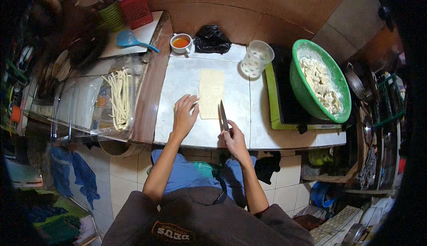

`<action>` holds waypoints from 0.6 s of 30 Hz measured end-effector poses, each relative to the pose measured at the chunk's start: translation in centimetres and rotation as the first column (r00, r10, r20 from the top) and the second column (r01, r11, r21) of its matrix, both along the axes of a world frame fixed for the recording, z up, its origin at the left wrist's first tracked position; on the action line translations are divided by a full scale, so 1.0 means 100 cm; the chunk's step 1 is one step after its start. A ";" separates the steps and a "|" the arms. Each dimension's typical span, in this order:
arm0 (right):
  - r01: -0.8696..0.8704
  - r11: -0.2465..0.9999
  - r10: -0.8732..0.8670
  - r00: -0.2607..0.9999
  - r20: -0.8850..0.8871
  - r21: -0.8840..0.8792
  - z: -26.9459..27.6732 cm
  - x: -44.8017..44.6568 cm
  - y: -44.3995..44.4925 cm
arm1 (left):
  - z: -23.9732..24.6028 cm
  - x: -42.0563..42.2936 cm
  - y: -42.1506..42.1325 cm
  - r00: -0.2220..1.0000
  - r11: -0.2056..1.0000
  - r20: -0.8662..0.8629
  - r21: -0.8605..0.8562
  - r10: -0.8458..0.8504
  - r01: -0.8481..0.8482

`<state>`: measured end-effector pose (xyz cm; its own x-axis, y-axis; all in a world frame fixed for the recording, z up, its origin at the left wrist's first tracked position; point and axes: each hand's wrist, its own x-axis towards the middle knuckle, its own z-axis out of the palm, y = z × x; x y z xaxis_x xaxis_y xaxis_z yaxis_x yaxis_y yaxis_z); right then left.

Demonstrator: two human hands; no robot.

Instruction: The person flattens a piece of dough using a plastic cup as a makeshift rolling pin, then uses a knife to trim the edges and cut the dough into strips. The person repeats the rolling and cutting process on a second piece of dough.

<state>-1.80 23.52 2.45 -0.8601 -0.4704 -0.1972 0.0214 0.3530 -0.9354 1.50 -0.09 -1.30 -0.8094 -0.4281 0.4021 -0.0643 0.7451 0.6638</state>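
Note:
A flat rectangular sheet of dough (pixel 212 92) lies lengthwise before me on the white tiled counter (pixel 180 126). My left hand (pixel 185 112) is at the sheet's left edge, palm down, fingers spread and holding nothing; whether the fingertips touch the dough I cannot tell. In my right hand (pixel 235 140) is a knife (pixel 224 115), gripped by its handle. Its blade points away from me, along the near right edge of the sheet. Contact between blade and dough is not clear.
Left, long dough strips (pixel 118 101) lie in a clear plastic tray (pixel 96 131). Behind the sheet are a white cup (pixel 181 49) of orange liquid, a black plastic bag (pixel 212 39) and a translucent plastic cup (pixel 255 61). On the right, a green basin (pixel 345 89) holds floured pieces above a black-topped stove (pixel 283 102).

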 end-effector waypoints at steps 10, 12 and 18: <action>-0.110 0.988 0.143 0.911 -0.387 0.106 -0.002 -0.024 -0.077 | -0.021 -0.011 -0.015 0.999 0.973 0.047 -0.231 0.001 0.010; -0.104 0.982 0.158 0.908 -0.387 0.157 -0.005 -0.041 -0.094 | -0.022 -0.011 -0.015 0.999 0.977 0.040 -0.213 0.011 -0.002; -0.060 0.968 0.192 0.799 -0.569 0.242 -0.016 -0.086 -0.142 | -0.020 -0.012 -0.018 0.988 0.972 0.042 -0.194 0.147 -0.136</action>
<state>-10.37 9.32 0.84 -0.7774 -0.5889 0.2208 -0.5631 0.4954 -0.6614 0.30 -1.90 -3.34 -0.7693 -0.4601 0.4433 -0.2108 0.8378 0.5037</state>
